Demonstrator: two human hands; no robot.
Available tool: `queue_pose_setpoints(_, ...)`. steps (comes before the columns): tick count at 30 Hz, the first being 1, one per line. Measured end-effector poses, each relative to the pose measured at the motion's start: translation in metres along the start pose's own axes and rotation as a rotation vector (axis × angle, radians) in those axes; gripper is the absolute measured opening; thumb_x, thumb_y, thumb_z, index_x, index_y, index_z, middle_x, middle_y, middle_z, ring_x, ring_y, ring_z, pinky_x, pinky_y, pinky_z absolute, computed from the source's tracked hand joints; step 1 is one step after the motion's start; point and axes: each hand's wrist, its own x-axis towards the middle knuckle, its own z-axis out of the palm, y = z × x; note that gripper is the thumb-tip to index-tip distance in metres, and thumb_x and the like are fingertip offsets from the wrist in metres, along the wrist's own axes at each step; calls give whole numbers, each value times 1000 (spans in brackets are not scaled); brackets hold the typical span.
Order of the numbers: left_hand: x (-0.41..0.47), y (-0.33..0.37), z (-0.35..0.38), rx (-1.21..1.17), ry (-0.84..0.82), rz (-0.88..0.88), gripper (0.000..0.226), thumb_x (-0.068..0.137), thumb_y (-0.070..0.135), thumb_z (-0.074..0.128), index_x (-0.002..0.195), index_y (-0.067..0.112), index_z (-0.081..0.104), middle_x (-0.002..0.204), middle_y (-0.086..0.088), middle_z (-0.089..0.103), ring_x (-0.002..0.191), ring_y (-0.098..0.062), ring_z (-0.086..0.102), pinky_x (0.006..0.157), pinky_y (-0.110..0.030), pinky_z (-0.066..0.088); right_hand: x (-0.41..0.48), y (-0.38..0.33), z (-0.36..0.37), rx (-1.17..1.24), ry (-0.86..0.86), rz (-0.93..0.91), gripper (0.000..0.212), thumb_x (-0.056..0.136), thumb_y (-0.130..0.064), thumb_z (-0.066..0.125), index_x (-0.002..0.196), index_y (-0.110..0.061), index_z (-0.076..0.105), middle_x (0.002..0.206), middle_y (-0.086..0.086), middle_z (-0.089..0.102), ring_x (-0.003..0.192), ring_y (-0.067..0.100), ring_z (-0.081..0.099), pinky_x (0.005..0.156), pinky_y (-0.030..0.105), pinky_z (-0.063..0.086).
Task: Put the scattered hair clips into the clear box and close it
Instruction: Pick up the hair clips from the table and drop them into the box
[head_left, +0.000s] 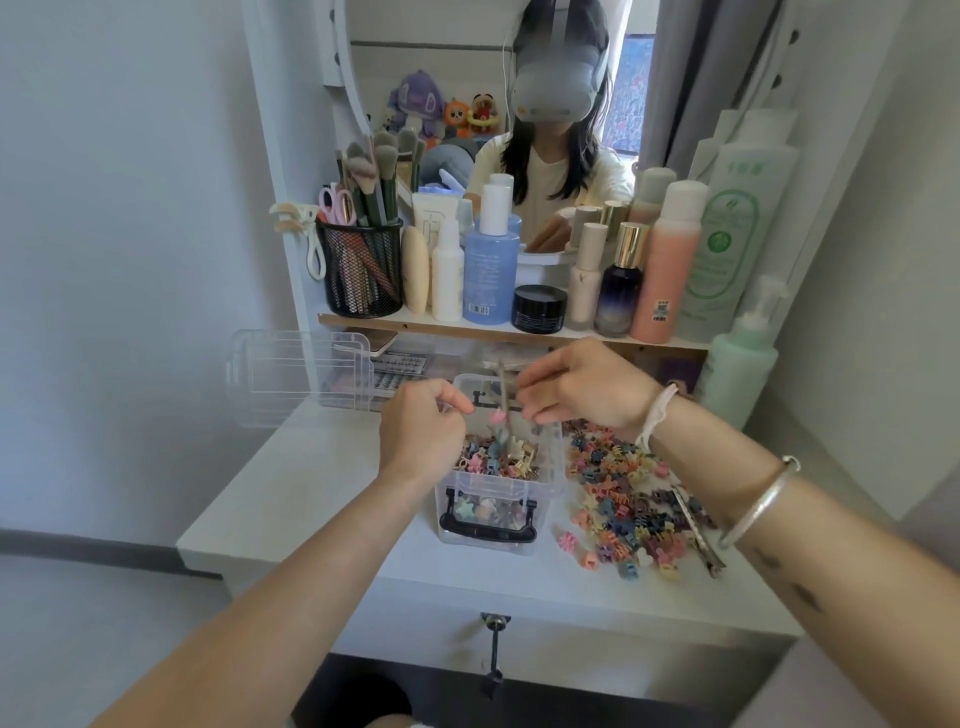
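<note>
Hanging upright, long clip strip overhangs clear box.

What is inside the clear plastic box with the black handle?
The clear plastic box is open and holds a heap of small pastel claw hair clips, also visible through its front wall. The left hand and right hand cover its far end.
</note>
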Motion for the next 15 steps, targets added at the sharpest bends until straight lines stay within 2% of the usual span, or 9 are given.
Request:
queue_pose_setpoints(3,0,0,-1,5,-3,-2,34,82,-5,46,66,20,62,103,-8,67,87,-21,59,78,-27,46,-2,4,-14,-68,-3,46,22,83,5,59,105,5,62,74,6,63,65,12,60,58,13,55)
queue_pose_setpoints(6,0,0,0,9,1,4,32,83,-5,46,71,18,64,107,-8,67,85,-18,56,77,-24,42,-12,18,-40,-185,36,98,15,84,-2,59,98,-6,62,74,5,64,63,11,62,51,13,54)
queue_pose_setpoints(8,0,0,0,13,4,1,32,83,-4,46,71,19,64,109,-8,67,86,-18,56,78,-23,41,-20,33,-52,-394,38,197,9,83,-8,63,91,-12,61,74,4,64,60,13,61,46,15,50)
queue_pose_setpoints(9,0,0,0,14,5,-2,32,83,-4,46,71,19,64,110,-8,66,88,-18,56,78,-23,41,-23,42,-56,-554,18,256,12,82,-9,64,94,-11,62,76,3,63,61,14,60,46,17,49)
queue_pose_setpoints(11,0,1,0,14,3,-7,32,83,-5,45,72,19,64,112,-8,66,90,-19,55,78,-24,41,-30,58,-62,-777,-101,387,37,80,-13,68,115,-9,57,92,3,61,77,18,61,52,22,53)
queue_pose_setpoints(13,-1,1,0,13,4,-10,31,83,-5,45,72,18,64,111,-10,66,96,-23,57,79,-25,43,-36,70,-65,-769,-236,515,60,77,-16,71,131,-14,43,120,8,54,97,24,58,68,28,56)
queue_pose_setpoints(15,-1,1,0,9,4,-14,31,83,-5,47,71,19,64,110,-11,67,102,-26,59,82,-26,43,-39,75,-65,-697,-301,559,69,77,-14,71,136,-17,35,131,12,49,96,24,58,75,33,55)
